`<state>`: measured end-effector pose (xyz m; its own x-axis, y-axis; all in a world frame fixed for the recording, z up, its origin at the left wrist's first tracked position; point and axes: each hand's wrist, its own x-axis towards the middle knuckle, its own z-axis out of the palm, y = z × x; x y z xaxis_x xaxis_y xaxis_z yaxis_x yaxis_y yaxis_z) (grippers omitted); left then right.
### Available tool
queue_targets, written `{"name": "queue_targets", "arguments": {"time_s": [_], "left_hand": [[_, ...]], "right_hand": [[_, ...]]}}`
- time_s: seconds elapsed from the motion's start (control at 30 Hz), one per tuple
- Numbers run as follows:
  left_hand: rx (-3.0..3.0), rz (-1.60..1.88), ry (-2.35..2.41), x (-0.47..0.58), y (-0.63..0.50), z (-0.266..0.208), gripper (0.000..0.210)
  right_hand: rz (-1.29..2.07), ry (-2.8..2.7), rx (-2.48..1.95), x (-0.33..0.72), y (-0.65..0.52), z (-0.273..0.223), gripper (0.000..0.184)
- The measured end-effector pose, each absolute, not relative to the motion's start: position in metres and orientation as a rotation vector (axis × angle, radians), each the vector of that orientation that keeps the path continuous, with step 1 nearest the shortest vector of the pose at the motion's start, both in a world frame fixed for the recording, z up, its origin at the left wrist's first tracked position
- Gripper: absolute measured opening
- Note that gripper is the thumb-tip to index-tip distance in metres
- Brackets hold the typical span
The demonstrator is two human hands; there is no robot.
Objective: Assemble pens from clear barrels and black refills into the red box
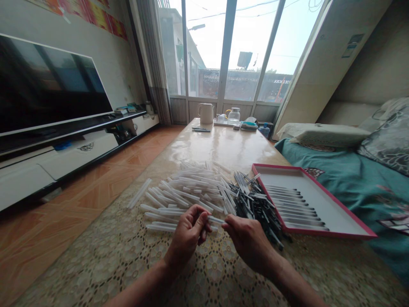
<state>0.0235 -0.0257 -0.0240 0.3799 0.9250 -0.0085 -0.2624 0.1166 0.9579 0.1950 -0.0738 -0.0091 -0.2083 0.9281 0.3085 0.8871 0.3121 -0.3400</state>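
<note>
Head view: left of a pink-rimmed tray (pixel 319 196), a person's left hand (pixel 191 229) and right hand (pixel 245 235), both curled nearly closed, pinch opposite ends of a pale tube (pixel 216 219). Dark rods (pixel 254 207) crowd the tray's left side; white tubes (pixel 188 187) heap farther left.

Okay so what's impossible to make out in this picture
Head view: both ends of the slim tube, covered by the left hand and right hand.
Head view: bottommost pieces in the pile of dark rods, buried under others.
Head view: tops of the wall posters, cut off by the top edge.
</note>
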Motion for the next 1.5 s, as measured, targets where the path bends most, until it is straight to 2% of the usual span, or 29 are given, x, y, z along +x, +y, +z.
{"name": "queue_targets", "arguments": {"time_s": [0.17,0.27,0.47,0.6,0.7,0.83,1.1,1.5], "left_hand": [[1.16,0.991,0.745,0.024,-0.03,-0.023,0.025],[1.17,0.954,0.734,0.025,-0.026,-0.024,0.027],[1.238,1.04,0.825,0.023,-0.017,-0.025,0.051],[1.29,1.113,0.889,0.021,-0.017,-0.025,0.045],[1.281,1.11,0.915,0.02,-0.016,-0.025,0.043],[1.287,1.108,0.935,0.021,-0.016,-0.024,0.04],[1.288,1.109,0.932,0.021,-0.017,-0.027,0.037],[1.276,1.097,0.948,0.021,-0.018,-0.025,0.035]], "right_hand": [[0.546,-2.016,-1.534,0.2,-0.073,-0.005,0.033],[0.628,-2.002,-1.484,0.201,-0.072,-0.004,0.033],[0.43,-1.811,-1.546,0.218,-0.06,-0.007,0.027],[0.471,-1.399,-1.628,0.251,-0.047,-0.001,0.029],[0.472,-1.295,-1.81,0.275,-0.034,0.007,0.025],[0.329,-1.346,-2.087,0.307,-0.013,0.015,0.027],[-0.207,-1.529,-2.528,0.379,0.01,0.008,0.025],[-0.338,-1.983,-2.545,0.403,0.027,-0.011,0.031]]}}
